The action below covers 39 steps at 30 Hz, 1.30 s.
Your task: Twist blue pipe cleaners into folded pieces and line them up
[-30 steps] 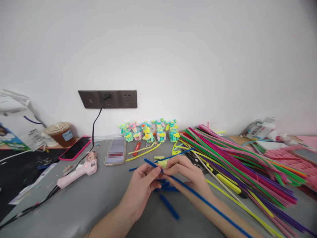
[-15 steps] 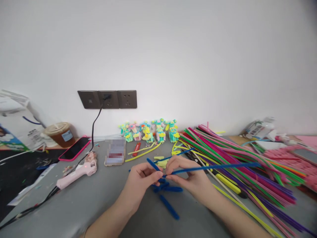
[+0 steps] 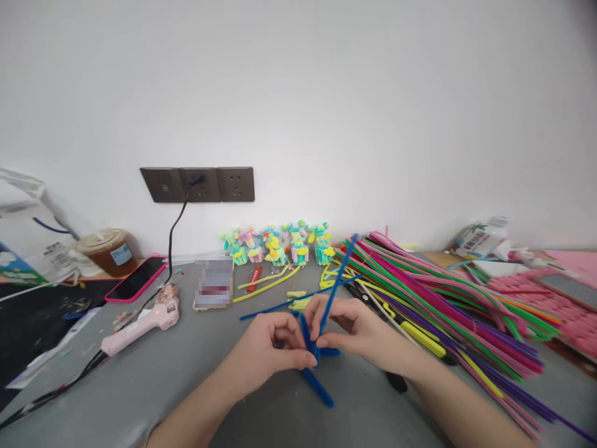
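Observation:
Blue pipe cleaner pieces (image 3: 318,387) are bunched between my two hands over the grey table. My left hand (image 3: 275,348) pinches the lower part of the blue bundle between thumb and fingers. On the right side, my right hand (image 3: 352,330) grips a long blue pipe cleaner (image 3: 336,286) whose free end points up. Another blue pipe cleaner (image 3: 265,309) lies behind the hands. Short pale yellow pieces (image 3: 298,303) are just beyond my fingertips.
Several small colourful figures (image 3: 275,247) stand by the wall. Many pipe cleaners (image 3: 433,292) spread across the right, with yellow-handled cutters (image 3: 422,338). Leftward are a pink glue gun (image 3: 140,326), phones (image 3: 213,285) and a drink cup (image 3: 109,252).
The long blue pipe cleaner has swung from pointing right to pointing up. My left hand has shifted slightly down and right, and the bundle is now more upright.

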Tool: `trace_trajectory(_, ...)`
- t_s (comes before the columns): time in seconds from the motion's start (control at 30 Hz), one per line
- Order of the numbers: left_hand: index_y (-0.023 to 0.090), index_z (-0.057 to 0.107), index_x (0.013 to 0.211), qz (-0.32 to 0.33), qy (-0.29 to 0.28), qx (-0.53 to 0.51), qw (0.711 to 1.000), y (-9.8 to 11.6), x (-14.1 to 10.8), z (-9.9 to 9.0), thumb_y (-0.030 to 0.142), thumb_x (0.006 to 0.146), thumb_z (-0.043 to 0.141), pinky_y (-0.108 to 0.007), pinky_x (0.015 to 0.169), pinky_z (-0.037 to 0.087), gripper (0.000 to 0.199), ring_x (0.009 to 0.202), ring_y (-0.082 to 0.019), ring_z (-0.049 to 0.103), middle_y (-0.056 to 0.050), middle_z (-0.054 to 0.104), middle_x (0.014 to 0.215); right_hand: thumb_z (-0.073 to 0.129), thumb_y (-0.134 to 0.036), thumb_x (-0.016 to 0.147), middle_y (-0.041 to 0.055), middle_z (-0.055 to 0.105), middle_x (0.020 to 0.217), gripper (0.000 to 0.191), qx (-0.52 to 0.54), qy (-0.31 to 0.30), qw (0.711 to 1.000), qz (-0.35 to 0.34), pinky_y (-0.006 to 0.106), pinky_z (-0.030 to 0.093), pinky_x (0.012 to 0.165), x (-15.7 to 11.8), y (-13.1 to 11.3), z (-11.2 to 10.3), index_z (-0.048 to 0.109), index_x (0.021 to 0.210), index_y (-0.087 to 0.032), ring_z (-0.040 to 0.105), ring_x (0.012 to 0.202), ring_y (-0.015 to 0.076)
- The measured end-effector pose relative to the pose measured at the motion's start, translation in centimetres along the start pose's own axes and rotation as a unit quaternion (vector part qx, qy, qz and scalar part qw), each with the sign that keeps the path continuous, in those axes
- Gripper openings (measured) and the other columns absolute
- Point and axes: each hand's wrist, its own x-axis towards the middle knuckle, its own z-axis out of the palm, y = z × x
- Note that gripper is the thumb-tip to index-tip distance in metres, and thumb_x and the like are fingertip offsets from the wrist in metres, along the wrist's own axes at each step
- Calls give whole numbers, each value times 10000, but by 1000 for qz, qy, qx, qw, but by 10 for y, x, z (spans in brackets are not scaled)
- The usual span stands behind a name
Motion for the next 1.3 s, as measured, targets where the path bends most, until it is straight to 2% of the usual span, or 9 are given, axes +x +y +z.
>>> trace_trajectory(0.23, 139, 672, 630, -16, -25, 42, 999, 3, -3, -1, 300, 584, 840, -203, 573, 400, 238, 538, -96, 533, 6, 643, 569, 773, -330, 728, 22, 649, 843, 169, 94, 16, 993, 68, 260, 504, 702, 0, 8, 6, 700, 759, -181, 621, 773, 154)
trace_trajectory(0.4, 131, 677, 631, -28, -12, 37, 999, 5, -2, -3, 307, 580, 844, -192, 555, 416, 248, 528, -92, 542, -2, 656, 564, 810, -319, 672, 14, 677, 753, 208, 131, 77, 984, 98, 261, 518, 657, 2, 13, 10, 678, 739, -173, 637, 692, 149)
trace_trajectory(0.57, 127, 699, 797, -23, 41, -56, 997, 1, 1, 0, 380, 599, 836, -226, 625, 499, 349, 579, -117, 625, -62, 746, 702, 817, -311, 664, 7, 693, 726, 195, 100, 166, 978, 75, 269, 534, 688, 4, 11, 7, 684, 727, -182, 659, 706, 157)
trace_trajectory(0.67, 115, 707, 822, -21, 60, -68, 996, -3, 3, 3, 389, 574, 850, -248, 640, 530, 397, 596, -140, 661, -105, 768, 757, 804, -281, 677, 5, 702, 735, 153, 98, 194, 975, 42, 263, 541, 686, 5, 13, 8, 686, 722, -196, 667, 714, 155)
trace_trajectory(0.87, 120, 713, 707, 4, 81, -14, 997, -6, 1, 6, 373, 652, 788, -238, 590, 539, 270, 613, -177, 703, -111, 771, 742, 791, -252, 683, 2, 684, 716, 142, 96, 196, 976, 22, 255, 539, 653, 5, 15, 13, 665, 706, -193, 654, 692, 146)
trace_trajectory(1.1, 133, 729, 730, 31, 97, 98, 990, -8, 0, 7, 296, 766, 659, -243, 599, 539, 182, 656, -202, 717, -100, 769, 737, 805, -307, 662, 5, 647, 703, 231, 99, 214, 971, 40, 258, 524, 640, 5, 15, 14, 614, 684, -180, 632, 686, 145)
trace_trajectory(1.2, 128, 734, 751, 53, 94, 148, 983, -10, 2, 7, 306, 762, 656, -267, 643, 545, 195, 685, -220, 717, -103, 765, 746, 800, -321, 671, 2, 634, 699, 252, 100, 206, 972, 47, 252, 520, 622, 5, 16, 16, 590, 686, -181, 625, 673, 142)
trace_trajectory(1.3, 121, 726, 810, 39, 81, 116, 989, -10, 2, 7, 343, 724, 693, -274, 650, 542, 240, 714, -235, 720, -115, 764, 773, 792, -329, 684, -6, 621, 683, 265, 104, 178, 976, 66, 242, 511, 590, 4, 16, 19, 572, 677, -180, 613, 630, 130)
